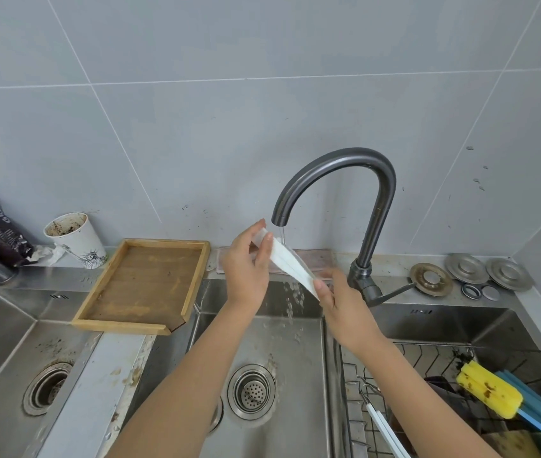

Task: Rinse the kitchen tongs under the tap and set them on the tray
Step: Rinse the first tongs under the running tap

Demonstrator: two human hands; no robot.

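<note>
We are mid-rinse: our left hand (pixel 246 269) pinches the upper end of the white tongs (pixel 290 264) and our right hand (pixel 338 300) pinches the lower end, holding them slanted under the tap (pixel 332 180) with water running off into the sink (pixel 292 352). The tray (pixel 145 285) to the left holds nothing; setting them there remains.

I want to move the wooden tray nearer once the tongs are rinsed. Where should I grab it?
Probably the wooden tray by its raised right rim, coming from the sink side with the left hand. That edge lies nearest, and the low wall gives fingers a lip to pinch. Its front corner overhangs the basin, so lift it level.
</note>
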